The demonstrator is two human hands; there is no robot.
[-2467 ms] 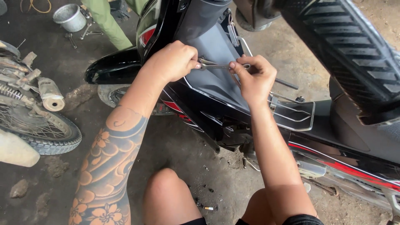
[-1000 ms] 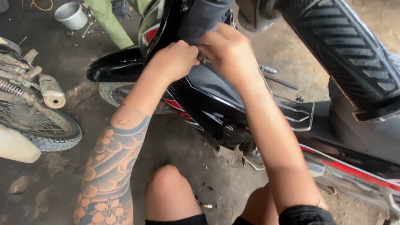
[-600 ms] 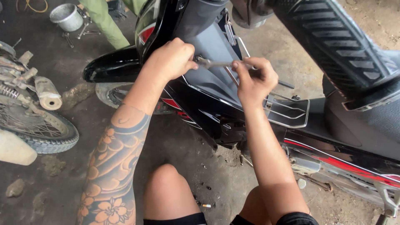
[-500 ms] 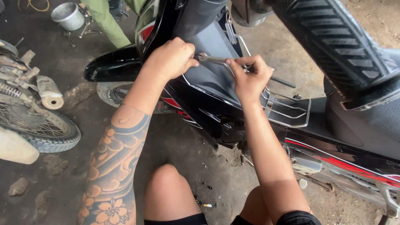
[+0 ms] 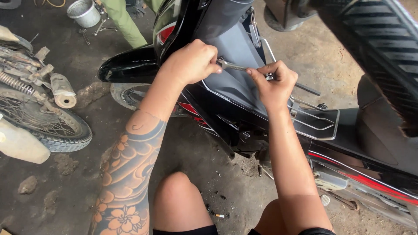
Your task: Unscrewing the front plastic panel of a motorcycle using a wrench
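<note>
A black motorbike (image 5: 244,100) with red trim stands before me, its grey inner leg panel (image 5: 230,52) facing up. My left hand (image 5: 191,63) is closed against the panel at the head end of a slim metal wrench (image 5: 233,66). My right hand (image 5: 274,82) grips the wrench's handle end, just right of the left hand. The wrench lies nearly level between both hands. What the wrench head sits on is hidden by my left fingers.
A chrome wire rack (image 5: 315,122) sits on the bike right of my hands. Another bike's rear wheel (image 5: 48,126) and exhaust (image 5: 63,91) lie at the left. A metal pot (image 5: 83,12) and a person's green trouser leg (image 5: 126,21) are at the top. Dirty concrete floor (image 5: 226,191) lies below.
My right hand swung up over the panel beside the left, then came back down and right with the wrench handle. My left hand stayed at the same spot.
</note>
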